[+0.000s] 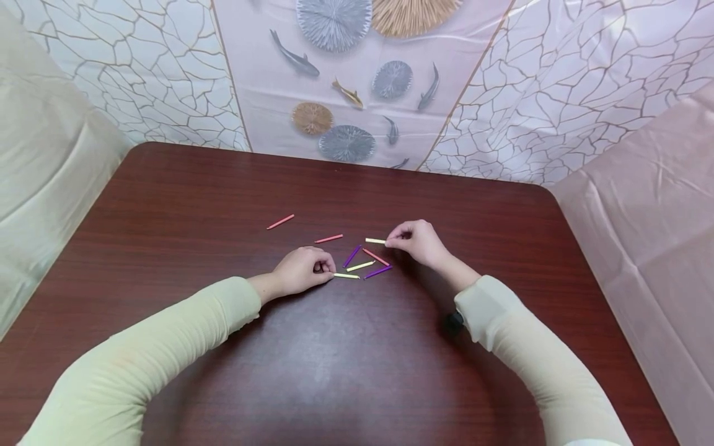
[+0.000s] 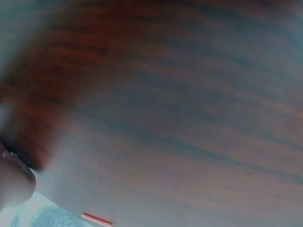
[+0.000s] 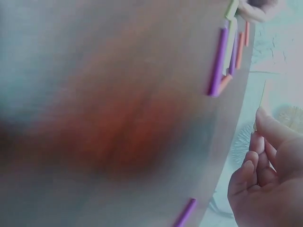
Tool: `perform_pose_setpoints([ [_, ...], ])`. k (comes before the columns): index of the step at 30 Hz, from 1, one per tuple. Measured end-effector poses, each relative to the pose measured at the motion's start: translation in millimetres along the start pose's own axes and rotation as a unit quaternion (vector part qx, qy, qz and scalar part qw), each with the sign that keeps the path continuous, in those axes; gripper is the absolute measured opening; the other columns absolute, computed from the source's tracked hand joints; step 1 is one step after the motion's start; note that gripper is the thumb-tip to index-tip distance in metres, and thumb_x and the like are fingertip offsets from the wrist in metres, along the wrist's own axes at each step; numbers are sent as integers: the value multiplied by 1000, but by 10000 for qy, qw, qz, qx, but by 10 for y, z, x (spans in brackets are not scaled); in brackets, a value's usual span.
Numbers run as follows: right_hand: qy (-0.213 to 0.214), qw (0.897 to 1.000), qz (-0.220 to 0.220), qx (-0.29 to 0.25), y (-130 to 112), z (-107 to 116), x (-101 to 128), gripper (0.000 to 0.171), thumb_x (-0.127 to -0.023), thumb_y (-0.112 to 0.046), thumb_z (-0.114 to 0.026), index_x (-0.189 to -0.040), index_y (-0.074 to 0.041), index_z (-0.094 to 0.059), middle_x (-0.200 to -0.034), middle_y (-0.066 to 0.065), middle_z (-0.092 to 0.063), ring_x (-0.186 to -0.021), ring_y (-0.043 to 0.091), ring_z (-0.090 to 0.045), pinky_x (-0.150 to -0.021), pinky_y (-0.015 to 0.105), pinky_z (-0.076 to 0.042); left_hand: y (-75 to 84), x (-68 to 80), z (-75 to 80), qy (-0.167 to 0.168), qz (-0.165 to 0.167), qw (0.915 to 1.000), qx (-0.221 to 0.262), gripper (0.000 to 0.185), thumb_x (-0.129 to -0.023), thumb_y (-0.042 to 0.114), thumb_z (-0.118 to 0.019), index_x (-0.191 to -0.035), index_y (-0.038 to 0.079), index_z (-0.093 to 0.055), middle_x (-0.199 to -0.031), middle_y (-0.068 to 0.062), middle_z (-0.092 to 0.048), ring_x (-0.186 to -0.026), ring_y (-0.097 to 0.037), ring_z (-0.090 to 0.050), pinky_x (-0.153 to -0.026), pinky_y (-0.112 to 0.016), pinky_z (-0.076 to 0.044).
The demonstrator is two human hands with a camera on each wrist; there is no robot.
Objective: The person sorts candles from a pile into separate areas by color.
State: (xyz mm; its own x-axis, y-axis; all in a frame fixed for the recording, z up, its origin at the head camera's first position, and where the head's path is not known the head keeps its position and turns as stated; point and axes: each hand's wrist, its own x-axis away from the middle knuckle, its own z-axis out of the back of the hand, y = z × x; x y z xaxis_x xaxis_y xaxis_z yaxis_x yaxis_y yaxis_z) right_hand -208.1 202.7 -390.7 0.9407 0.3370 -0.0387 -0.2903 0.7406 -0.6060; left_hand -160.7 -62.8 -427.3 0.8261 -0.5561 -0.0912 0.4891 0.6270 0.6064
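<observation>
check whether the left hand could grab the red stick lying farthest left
Probably yes: in the head view nothing lies between the left hand and that red stick, though the hand holds a yellow stick.

The head camera looks forward and down from above the near side, set back enough to catch the table (image 1: 323, 384), both sleeves (image 1: 128, 359) and the patterned cloth (image 1: 357, 68) beyond. Over on the left wrist, the camera sits close above the table, tilted so that cloth lands bottom left, a reddish stick (image 2: 97, 219) at the lower edge. The right wrist's view is turned sideways, cloth at its right, looking past the right hand (image 3: 284, 189) across to the left hand (image 1: 304, 269); it shares the stick cluster (image 1: 361, 266) with the head view.
</observation>
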Motion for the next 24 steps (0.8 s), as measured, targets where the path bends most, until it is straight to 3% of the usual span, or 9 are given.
perform_pose_setpoints([
  [12, 222, 9992, -275, 191, -121, -109, -444, 14, -80, -19, -73, -80, -5, -73, -80, 10, -72, -75, 17, -58, -68, 23, -41, 4, 16, 1, 107, -119, 9998, -91, 3, -80, 17, -68, -78, 16, -66, -74, 6, -62, -75, -8, -55, -73, -25, -44],
  [24, -31, 9973, -631, 366, -99, -337, -576, 15, -81, -20, -71, -81, -5, -73, -83, 9, -72, -82, 20, -61, -78, 31, -46, -24, 35, -4, 181, -235, 9994, -200, 3, -80, 17, -68, -79, 16, -65, -75, 6, -62, -77, -8, -55, -76, -27, -45],
])
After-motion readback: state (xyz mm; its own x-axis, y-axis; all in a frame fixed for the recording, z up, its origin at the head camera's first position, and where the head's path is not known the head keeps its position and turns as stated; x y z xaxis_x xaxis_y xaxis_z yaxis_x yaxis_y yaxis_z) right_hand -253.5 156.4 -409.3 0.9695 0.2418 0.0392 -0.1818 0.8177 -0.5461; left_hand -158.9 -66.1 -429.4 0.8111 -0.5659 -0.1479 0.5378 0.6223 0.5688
